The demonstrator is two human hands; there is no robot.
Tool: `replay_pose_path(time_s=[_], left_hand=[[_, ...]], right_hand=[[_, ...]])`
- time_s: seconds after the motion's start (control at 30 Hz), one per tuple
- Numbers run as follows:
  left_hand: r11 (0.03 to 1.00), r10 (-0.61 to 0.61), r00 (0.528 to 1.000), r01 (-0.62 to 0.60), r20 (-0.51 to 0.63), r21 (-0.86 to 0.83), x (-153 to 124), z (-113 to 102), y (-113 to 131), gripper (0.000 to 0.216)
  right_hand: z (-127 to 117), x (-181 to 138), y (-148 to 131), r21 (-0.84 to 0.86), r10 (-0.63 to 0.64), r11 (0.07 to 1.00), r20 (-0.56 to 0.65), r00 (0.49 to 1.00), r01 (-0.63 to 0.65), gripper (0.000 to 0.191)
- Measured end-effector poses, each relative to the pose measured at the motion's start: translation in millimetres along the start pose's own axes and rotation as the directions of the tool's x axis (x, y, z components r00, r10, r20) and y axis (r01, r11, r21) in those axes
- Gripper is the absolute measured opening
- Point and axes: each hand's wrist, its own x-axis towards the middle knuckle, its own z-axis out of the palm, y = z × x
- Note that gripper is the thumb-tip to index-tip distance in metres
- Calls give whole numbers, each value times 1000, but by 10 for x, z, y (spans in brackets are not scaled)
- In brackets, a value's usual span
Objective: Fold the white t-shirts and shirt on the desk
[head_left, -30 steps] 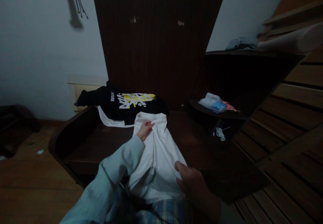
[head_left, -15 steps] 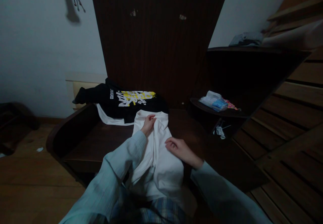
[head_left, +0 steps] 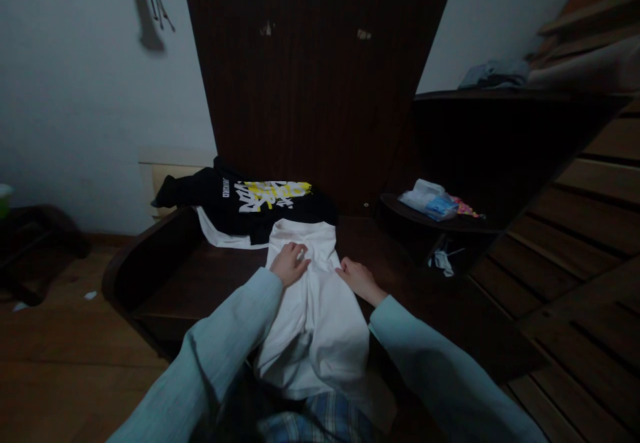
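A white garment (head_left: 315, 316) lies lengthwise on a dark wooden table (head_left: 165, 276), hanging over the near edge toward me. My left hand (head_left: 289, 263) rests on the garment's upper left part with its fingers curled onto the cloth. On the upper right edge of the garment lies my right hand (head_left: 356, 279), fingers pressed down on the fabric. Both arms wear light blue sleeves. Beyond the white garment sits a black shirt (head_left: 245, 204) with a yellow and white print.
Another white cloth (head_left: 215, 236) peeks out under the black shirt. A small round shelf (head_left: 430, 220) at the right holds plastic packets (head_left: 427, 202). Dark wooden panelling stands behind the table. Wooden slats run along the right. Plaid fabric (head_left: 320, 423) shows at the bottom.
My right hand moved from the garment's lower right up to its upper right edge. My left hand slid slightly down from the collar end and now presses on the cloth.
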Motion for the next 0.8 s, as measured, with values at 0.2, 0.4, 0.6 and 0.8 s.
replay_pose_path(time_s=[0.2,0.4,0.6,0.8], left_hand=[[968,238,948,-249,213,27,-169,114,31,45],[979,197,968,-201,155,14,-180,110,66,46],[997,-20,999,23,-45,70,-139,60,-12,28],[999,21,997,-18,-78,43,-130,81,-4,34]], right_hand=[[-365,274,-203,-97,-1,995,85,996,9,16],[-255,735,-601,100,-357,925,-103,928,367,39],[-102,972,-467,84,-309,949,43,950,305,37],[118,1040,-271,308,-475,831,-38,879,463,33]])
